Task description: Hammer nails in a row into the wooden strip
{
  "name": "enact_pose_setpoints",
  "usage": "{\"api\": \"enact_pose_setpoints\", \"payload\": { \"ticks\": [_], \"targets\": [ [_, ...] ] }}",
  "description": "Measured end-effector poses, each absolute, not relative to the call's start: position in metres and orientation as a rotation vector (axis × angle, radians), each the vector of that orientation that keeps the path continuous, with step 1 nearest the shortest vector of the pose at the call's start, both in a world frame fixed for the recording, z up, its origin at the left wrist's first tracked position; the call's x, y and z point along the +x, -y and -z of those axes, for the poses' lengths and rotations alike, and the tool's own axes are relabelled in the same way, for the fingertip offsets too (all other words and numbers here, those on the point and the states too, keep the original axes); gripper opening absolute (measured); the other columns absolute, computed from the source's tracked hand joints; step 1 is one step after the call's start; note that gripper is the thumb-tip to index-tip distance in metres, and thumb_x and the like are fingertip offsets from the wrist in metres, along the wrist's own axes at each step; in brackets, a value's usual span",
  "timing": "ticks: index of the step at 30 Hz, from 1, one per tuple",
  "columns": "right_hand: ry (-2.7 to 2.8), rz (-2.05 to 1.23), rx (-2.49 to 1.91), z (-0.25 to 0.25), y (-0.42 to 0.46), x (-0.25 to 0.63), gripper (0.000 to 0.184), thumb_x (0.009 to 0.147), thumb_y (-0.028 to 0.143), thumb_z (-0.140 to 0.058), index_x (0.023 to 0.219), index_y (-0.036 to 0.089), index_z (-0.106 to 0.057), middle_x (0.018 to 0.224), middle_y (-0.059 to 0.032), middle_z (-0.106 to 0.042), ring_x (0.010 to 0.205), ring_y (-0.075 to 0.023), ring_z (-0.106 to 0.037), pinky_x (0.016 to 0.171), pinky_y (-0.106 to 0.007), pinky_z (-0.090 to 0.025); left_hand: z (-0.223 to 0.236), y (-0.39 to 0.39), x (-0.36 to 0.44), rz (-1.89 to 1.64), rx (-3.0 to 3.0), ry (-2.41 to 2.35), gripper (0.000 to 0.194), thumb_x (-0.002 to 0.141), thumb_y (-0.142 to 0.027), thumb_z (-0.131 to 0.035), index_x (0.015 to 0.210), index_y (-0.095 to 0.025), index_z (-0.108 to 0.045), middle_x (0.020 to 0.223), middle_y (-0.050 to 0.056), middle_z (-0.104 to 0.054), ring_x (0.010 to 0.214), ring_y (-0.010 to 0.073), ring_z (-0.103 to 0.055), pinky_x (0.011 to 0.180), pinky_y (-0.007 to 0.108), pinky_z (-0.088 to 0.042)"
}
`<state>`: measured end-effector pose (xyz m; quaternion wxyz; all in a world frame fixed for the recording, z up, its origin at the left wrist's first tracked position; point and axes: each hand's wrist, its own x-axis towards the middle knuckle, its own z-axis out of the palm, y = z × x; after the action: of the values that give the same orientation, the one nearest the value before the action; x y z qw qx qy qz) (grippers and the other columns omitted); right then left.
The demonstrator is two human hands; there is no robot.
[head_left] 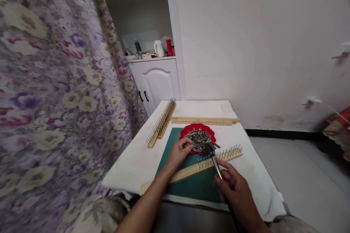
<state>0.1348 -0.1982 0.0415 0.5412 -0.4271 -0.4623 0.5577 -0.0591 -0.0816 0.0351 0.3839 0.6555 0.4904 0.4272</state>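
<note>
Left hand (179, 151) is hovering or resting at the near-left edge of the red bowl (186, 130), its grip bunching thumb and fingers together; cannot tell whether a nail is sitting between them. Right hand (235, 186) is grasping the hammer (217, 166), grip wrapping the handle, head showing over the bowl's near-right edge; whether it is touching is unclear. Loose nails (199, 137) are filling the bowl in a tangle, points lying every way. The strip (188, 170) is lying aslant across the green mat (171, 154), just this side of the bowl, both ends running past the mat onto the tabletop (128, 169); nails are standing along its right part, while its left part is showing only dots. Main worry: the hammer is hanging close to bowl and left hand alike, so a careless swing could be catching knuckles, or tipping the bowl and scattering nails. Fingers reaching into that tangle could be getting pricked. Left forearm is crossing above the strip; a sleeve-less arm drifting right could be scraping on the standing points. Nothing visible is clamping the strip, so an off-centre blow could be skidding it or bending a nail. Other strips (163, 119) are bristling at far left, clear of both hands.
</note>
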Motion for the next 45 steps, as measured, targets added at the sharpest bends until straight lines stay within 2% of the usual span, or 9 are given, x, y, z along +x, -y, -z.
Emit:
{"api": "enact_pose_setpoints", "payload": {
  "ticks": [4, 9, 13, 19, 35, 45],
  "targets": [
    [1.154, -1.331, -1.024, -0.039, 0.200, 0.136, 0.048, 0.083, 0.034, -0.061, 0.125, 0.017, -0.047, 0.063, 0.0059, -0.051, 0.042, -0.0071, -0.039, 0.039, -0.018, -0.031, -0.022, 0.105, -0.060, -1.198, 1.314, -1.143, 0.019, 0.072, -0.031, -0.064, 0.077, -0.014, -0.058, 0.069, 0.003, -0.067, 0.058, 0.0111, -0.057, 0.058, 0.022, -0.043],
    [1.182, -1.320, -1.040, -0.037, 0.200, 0.136, 0.044, 0.085, 0.034, -0.059, 0.124, 0.018, -0.047, 0.065, 0.0051, -0.053, 0.041, -0.0075, -0.040, 0.040, -0.019, -0.030, -0.001, 0.128, -0.058, -1.227, 1.176, -1.228, 0.026, 0.070, -0.038, -0.067, 0.074, -0.014, -0.060, 0.065, 0.003, -0.066, 0.055, 0.0106, -0.056, 0.057, 0.021, -0.043],
    [1.185, -1.317, -1.047, -0.036, 0.200, 0.136, 0.046, 0.084, 0.034, -0.060, 0.125, 0.018, -0.047, 0.064, 0.0053, -0.052, 0.041, -0.0079, -0.040, 0.040, -0.019, -0.029, 0.009, 0.133, -0.054, -1.209, 1.294, -1.371, 0.024, 0.071, -0.038, -0.065, 0.075, -0.014, -0.063, 0.062, 0.000, -0.064, 0.060, 0.0131, -0.057, 0.059, 0.021, -0.041],
    [1.173, -1.335, -1.038, -0.037, 0.201, 0.137, 0.047, 0.083, 0.035, -0.060, 0.125, 0.019, -0.047, 0.065, 0.0050, -0.054, 0.041, -0.0086, -0.042, 0.040, -0.020, -0.032, 0.012, 0.135, -0.050, -1.161, 1.472, -1.471, 0.020, 0.074, -0.034, -0.059, 0.075, -0.015, -0.066, 0.060, -0.002, -0.058, 0.057, 0.0115, -0.049, 0.053, 0.020, -0.033],
    [1.106, -1.366, -1.042, -0.041, 0.204, 0.132, 0.046, 0.076, 0.033, -0.066, 0.118, 0.018, -0.055, 0.058, 0.0080, -0.045, 0.040, -0.0080, -0.038, 0.036, -0.018, -0.033, 0.014, 0.137, -0.047, -1.145, 1.590, -1.515, 0.019, 0.076, -0.032, -0.056, 0.078, -0.017, -0.067, 0.070, 0.000, -0.063, 0.065, 0.0142, -0.053, 0.058, 0.021, -0.037],
    [1.152, -1.473, -0.993, -0.033, 0.205, 0.126, 0.041, 0.077, 0.030, -0.065, 0.116, 0.019, -0.056, 0.060, 0.0050, -0.056, 0.036, -0.0062, -0.040, 0.035, -0.017, -0.032, 0.017, 0.137, -0.047, -1.155, 1.676, -1.528, 0.015, 0.077, -0.027, -0.056, 0.075, -0.017, -0.067, 0.069, 0.000, -0.060, 0.065, 0.0135, -0.053, 0.059, 0.021, -0.036]
  ]
}}
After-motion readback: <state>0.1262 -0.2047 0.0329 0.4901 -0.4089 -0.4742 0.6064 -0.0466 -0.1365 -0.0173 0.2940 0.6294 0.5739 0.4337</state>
